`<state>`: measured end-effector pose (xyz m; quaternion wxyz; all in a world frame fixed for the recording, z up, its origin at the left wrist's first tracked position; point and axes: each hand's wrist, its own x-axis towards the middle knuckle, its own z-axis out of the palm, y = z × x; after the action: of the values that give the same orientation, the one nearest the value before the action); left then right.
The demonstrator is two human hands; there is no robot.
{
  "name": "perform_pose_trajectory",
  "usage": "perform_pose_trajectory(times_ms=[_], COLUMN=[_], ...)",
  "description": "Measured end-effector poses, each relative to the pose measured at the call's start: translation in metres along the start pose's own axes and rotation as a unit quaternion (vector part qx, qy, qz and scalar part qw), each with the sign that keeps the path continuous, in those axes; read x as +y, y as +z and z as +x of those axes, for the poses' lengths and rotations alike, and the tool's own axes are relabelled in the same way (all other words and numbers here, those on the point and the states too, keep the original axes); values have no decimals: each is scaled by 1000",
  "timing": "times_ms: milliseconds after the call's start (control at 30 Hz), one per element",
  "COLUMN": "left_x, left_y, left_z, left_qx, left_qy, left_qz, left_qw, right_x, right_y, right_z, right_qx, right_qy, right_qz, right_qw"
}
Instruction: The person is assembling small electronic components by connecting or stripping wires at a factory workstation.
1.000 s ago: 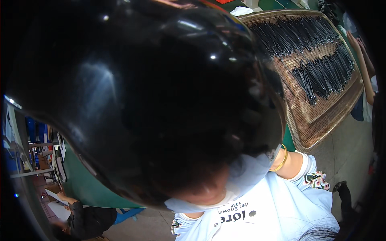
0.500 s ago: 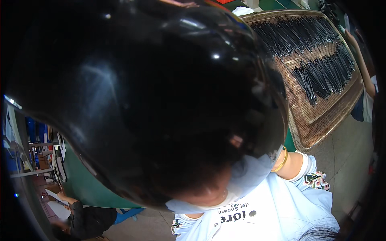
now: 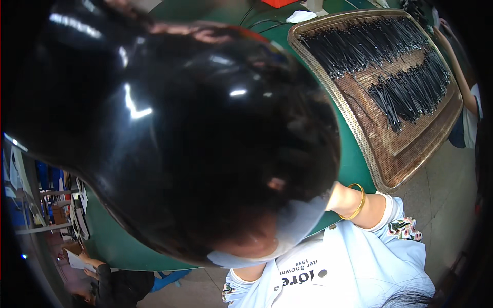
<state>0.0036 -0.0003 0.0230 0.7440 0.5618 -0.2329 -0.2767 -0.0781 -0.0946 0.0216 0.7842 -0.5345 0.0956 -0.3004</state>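
Right hand (image 3: 335,198) showing only a sliver by the wrist, gold bracelet (image 3: 358,203) just above the cuff, and the rest vanishes behind this big glossy black thing (image 3: 226,133)! Left hand is fully hidden too, just a bit of forearm (image 3: 250,272) peeking out. Gripping, spread or closed? I can't tell; the black thing blocks both. It looms in front of my hands, filling most of the view, green table (image 3: 113,251) showing around it. Beyond my right hand, off to its right, lies a tray (image 3: 398,172) with two rows of black strips (image 3: 411,92). Well away on my left hand's side, a co-worker (image 3: 123,287)!
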Motion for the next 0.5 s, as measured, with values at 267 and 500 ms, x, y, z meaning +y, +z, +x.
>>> perform_pose_trajectory(times_ms=[267,500], left_x=[-6,3], left_y=[-8,2], left_z=[-1,-2], left_qx=[38,-23], left_qy=[4,-15], left_qz=[7,-10], left_qw=[999,1000], right_x=[6,1], right_y=[5,2], right_z=[-1,1], right_qx=[23,7], right_qy=[-24,-41], right_qz=[12,-104], right_qw=[999,994])
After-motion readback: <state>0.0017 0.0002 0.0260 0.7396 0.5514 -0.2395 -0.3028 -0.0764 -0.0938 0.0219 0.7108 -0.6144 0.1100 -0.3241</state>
